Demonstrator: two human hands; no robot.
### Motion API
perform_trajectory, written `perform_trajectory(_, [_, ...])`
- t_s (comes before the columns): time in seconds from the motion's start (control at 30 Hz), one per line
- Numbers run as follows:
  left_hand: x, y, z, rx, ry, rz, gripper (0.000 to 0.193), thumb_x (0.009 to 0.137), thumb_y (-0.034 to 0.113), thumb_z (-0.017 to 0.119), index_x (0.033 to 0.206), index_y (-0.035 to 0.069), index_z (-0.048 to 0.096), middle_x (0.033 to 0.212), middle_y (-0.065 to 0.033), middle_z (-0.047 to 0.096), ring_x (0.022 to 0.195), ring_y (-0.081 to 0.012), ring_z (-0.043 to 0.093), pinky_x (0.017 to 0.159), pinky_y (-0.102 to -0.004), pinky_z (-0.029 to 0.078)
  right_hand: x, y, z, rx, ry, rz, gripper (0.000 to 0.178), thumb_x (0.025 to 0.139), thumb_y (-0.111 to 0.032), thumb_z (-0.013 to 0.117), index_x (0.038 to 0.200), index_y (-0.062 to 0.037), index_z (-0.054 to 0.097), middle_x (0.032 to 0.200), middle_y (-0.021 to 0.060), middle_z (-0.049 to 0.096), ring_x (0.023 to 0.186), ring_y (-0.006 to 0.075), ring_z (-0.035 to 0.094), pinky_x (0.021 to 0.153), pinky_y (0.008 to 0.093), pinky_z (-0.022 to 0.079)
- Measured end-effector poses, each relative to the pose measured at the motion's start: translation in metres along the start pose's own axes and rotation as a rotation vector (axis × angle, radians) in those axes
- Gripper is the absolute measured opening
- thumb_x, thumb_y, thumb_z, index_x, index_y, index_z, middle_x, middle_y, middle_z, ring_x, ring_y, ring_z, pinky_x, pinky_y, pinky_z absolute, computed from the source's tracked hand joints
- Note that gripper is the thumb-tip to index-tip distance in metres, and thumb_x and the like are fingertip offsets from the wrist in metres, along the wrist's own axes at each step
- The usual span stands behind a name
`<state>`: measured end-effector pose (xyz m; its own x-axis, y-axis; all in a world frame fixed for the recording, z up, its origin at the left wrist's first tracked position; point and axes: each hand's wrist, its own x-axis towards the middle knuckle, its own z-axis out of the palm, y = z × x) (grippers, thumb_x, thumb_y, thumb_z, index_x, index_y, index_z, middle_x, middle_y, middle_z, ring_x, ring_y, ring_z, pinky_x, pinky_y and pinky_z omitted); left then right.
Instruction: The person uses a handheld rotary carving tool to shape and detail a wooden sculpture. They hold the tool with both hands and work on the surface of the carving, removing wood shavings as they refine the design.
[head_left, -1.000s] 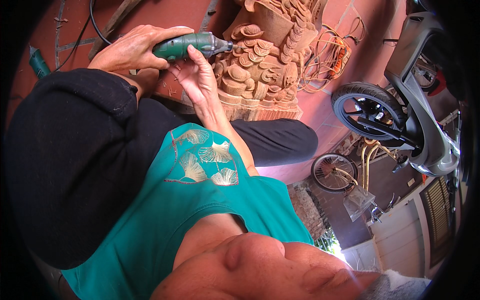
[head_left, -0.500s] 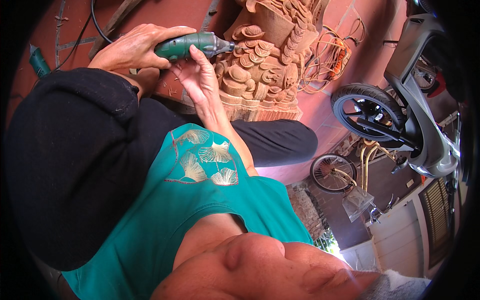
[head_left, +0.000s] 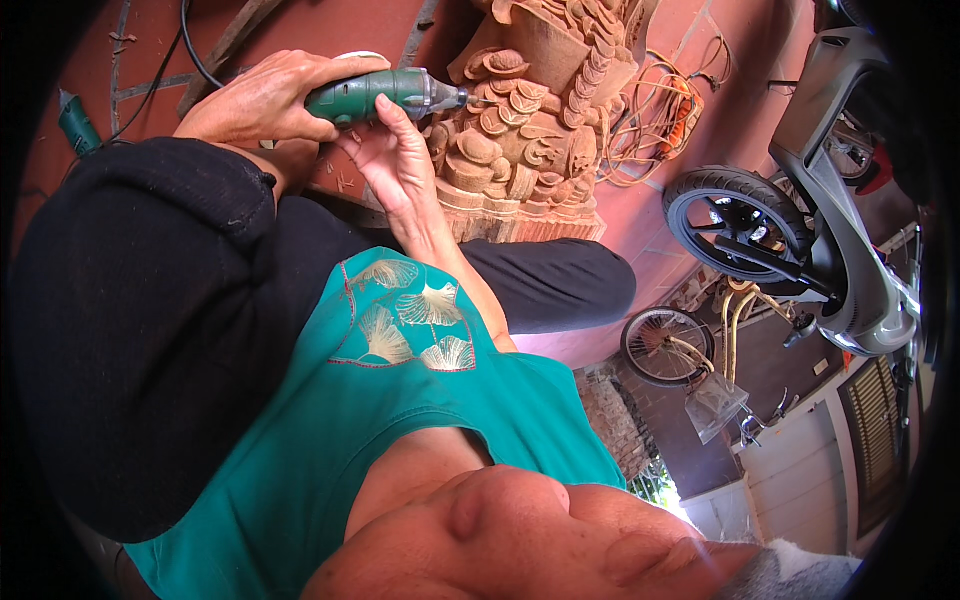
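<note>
The left hand (head_left: 262, 98) is wrapped around a green power tool (head_left: 375, 93), and the right hand (head_left: 393, 160) supports its underside, thumb against the casing. The tool has a rounded body and a grey metal nose with a thin bit, pointing right at the wood carving (head_left: 535, 125); whether the bit touches is too small to tell. The carving is light reddish-brown, crowded with raised rounded shapes, overlapping discs and a scaly column, above a straight-edged base. That base sits close beside a dark trouser leg (head_left: 560, 280). Right of the carving lies a tangled orange cord (head_left: 648, 140); red tiled floor (head_left: 690, 50) stretches past it toward a motorbike wheel (head_left: 740, 222).
</note>
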<state>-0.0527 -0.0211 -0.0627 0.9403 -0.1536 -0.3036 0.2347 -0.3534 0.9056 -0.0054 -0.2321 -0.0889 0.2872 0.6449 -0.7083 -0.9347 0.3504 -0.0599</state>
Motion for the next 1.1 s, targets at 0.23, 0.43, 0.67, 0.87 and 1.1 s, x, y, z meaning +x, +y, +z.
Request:
perform_trajectory(0.23, [-0.001, 0.002, -0.002, -0.014, -0.021, -0.045, 0.09, 0.059, 0.011, 0.074, 0.147, 0.007, 0.055, 0.114, -0.0256, 0.071, 0.106, -0.0438, 0.069, 0.094, -0.048, 0.052, 0.002, 0.0, 0.0, -0.01, 0.0, 0.007, 0.043, 0.092, -0.011, 0.078, 0.131, -0.0061, 0.061, 0.124, 0.0115, 0.069, 0.117, 0.0266, 0.066, 0.102, 0.0533, 0.054])
perform_trajectory(0.43, [0.001, -0.004, 0.004, 0.016, 0.092, 0.064, 0.079, 0.063, 0.01, 0.076, 0.14, 0.013, 0.059, 0.101, -0.0221, 0.073, 0.096, -0.044, 0.07, 0.083, -0.0489, 0.054, 0.005, -0.003, 0.001, -0.017, -0.009, 0.006, 0.045, 0.092, -0.012, 0.078, 0.132, -0.0072, 0.06, 0.124, 0.0106, 0.069, 0.117, 0.0256, 0.066, 0.101, 0.0529, 0.054])
perform_trajectory(0.67, [0.0, -0.006, 0.003, -0.001, 0.023, -0.022, 0.087, 0.06, 0.012, 0.075, 0.145, 0.011, 0.056, 0.111, -0.0237, 0.072, 0.104, -0.0432, 0.069, 0.092, -0.0483, 0.053, 0.006, -0.003, -0.002, -0.019, -0.015, 0.014, 0.044, 0.092, -0.013, 0.078, 0.132, -0.0075, 0.06, 0.124, 0.0108, 0.068, 0.117, 0.0259, 0.065, 0.102, 0.0532, 0.054])
perform_trajectory(0.87, [0.001, 0.001, -0.001, -0.009, -0.027, -0.074, 0.09, 0.059, 0.012, 0.074, 0.147, 0.008, 0.055, 0.116, -0.0247, 0.071, 0.108, -0.0427, 0.069, 0.095, -0.0474, 0.052, 0.003, -0.002, -0.003, -0.024, -0.017, 0.019, 0.039, 0.095, -0.014, 0.075, 0.13, -0.0083, 0.06, 0.123, 0.01, 0.069, 0.117, 0.026, 0.066, 0.105, 0.0526, 0.053])
perform_trajectory(1.1, [0.009, 0.018, -0.008, -0.025, -0.036, -0.007, 0.089, 0.06, 0.01, 0.075, 0.147, 0.008, 0.055, 0.115, -0.0248, 0.071, 0.107, -0.0437, 0.068, 0.095, -0.0472, 0.052, 0.001, -0.001, -0.002, -0.008, 0.004, -0.028, 0.044, 0.091, -0.011, 0.079, 0.131, -0.0075, 0.061, 0.123, 0.011, 0.069, 0.118, 0.0262, 0.065, 0.102, 0.0529, 0.054])
